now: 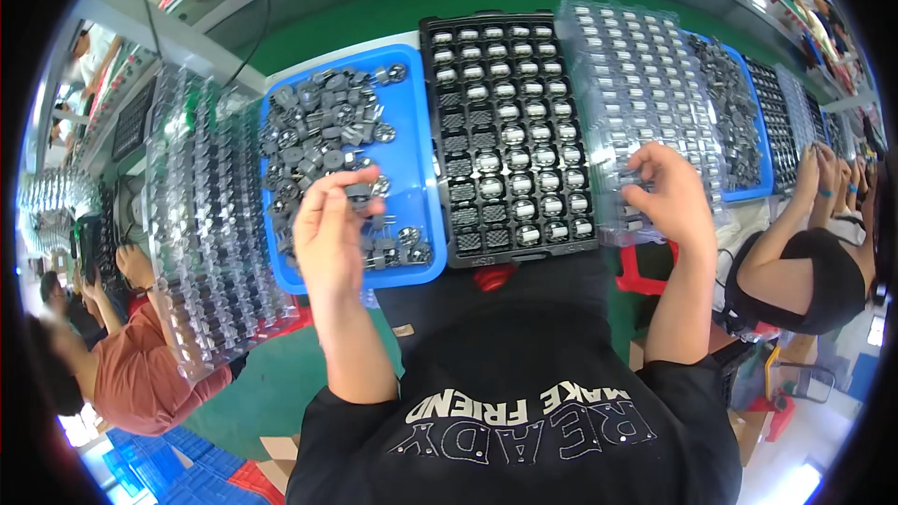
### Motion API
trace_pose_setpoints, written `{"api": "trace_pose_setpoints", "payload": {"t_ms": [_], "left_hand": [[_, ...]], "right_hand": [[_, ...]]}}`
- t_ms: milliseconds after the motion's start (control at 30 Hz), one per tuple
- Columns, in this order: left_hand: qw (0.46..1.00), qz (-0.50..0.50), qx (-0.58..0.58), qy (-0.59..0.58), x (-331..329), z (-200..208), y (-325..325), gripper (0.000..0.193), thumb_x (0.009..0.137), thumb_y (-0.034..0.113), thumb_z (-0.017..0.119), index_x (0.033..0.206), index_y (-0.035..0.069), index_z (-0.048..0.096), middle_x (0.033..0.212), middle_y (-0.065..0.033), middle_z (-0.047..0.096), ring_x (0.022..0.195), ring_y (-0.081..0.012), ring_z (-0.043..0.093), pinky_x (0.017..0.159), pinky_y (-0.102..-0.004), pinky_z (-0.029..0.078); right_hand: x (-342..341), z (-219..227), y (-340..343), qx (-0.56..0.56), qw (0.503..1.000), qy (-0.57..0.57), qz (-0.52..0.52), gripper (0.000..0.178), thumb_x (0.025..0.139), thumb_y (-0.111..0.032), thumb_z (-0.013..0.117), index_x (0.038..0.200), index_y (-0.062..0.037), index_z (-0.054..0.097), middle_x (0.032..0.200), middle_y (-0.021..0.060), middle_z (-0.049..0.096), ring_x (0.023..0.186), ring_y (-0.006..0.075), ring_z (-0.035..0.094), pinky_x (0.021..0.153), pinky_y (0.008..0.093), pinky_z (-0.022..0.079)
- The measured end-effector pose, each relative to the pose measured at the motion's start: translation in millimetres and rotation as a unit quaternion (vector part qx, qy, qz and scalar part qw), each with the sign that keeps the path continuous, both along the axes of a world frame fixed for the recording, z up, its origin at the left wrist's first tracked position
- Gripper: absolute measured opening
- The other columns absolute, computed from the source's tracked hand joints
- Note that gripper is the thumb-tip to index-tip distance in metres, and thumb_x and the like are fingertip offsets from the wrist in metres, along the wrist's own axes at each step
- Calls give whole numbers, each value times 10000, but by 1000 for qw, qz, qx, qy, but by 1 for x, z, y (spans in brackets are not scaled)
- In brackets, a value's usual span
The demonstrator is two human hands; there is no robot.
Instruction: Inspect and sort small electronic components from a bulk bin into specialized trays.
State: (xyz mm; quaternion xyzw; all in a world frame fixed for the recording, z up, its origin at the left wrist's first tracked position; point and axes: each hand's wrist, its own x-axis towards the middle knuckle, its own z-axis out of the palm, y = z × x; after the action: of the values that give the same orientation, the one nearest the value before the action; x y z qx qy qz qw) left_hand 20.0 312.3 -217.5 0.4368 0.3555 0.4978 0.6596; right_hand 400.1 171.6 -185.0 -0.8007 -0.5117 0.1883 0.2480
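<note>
My left hand [329, 238] is over the right half of a blue tray [412, 201]. Its fingers are pinched around a small dark grey part [358, 192], partly hidden by the fingertips. Loose dark grey parts [313, 122], some with shiny round metal ends, are heaped in that tray. My right hand [672, 194] hovers over a clear plastic tray [608, 122] filled with rows of small silver cylinders. Its thumb and fingers are curled but apart, and I see nothing between them. Between the hands lies a black pocketed tray [456, 164] with many silver-topped parts seated; several left-side pockets hold none.
Stacked clear trays [210, 234] stand at the left, beside a person in a reddish shirt [140, 365]. Another blue tray [762, 154] of grey parts is at the right, near another worker's arm [790, 206]. A cable [265, 14] hangs at the upper left.
</note>
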Motion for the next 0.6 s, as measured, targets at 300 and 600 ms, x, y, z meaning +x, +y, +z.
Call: {"api": "trace_pose_setpoints", "payload": {"t_ms": [300, 600], "left_hand": [[942, -103, -181, -262, 25, -4, -21, 318, 1078, 210, 522, 1314, 0, 563, 1226, -155, 629, 951, -203, 644, 909, -394, 573], [943, -185, -168, -221, 27, -7, -33, 374, 1062, 299, 573, 1329, 37, 572, 1321, -170, 616, 888, -179, 636, 812, -334, 561]], "right_hand": [[15, -10, -24, 59, 994, 28, 91, 130, 760, 42, 635, 876, -11, 659, 905, 35, 550, 741, 115, 486, 655, 259, 383], [3, -5, -19, 75, 990, -31, 119, 208, 849, 62, 654, 1039, -20, 680, 986, 51, 630, 814, 119, 569, 713, 255, 447]]}}
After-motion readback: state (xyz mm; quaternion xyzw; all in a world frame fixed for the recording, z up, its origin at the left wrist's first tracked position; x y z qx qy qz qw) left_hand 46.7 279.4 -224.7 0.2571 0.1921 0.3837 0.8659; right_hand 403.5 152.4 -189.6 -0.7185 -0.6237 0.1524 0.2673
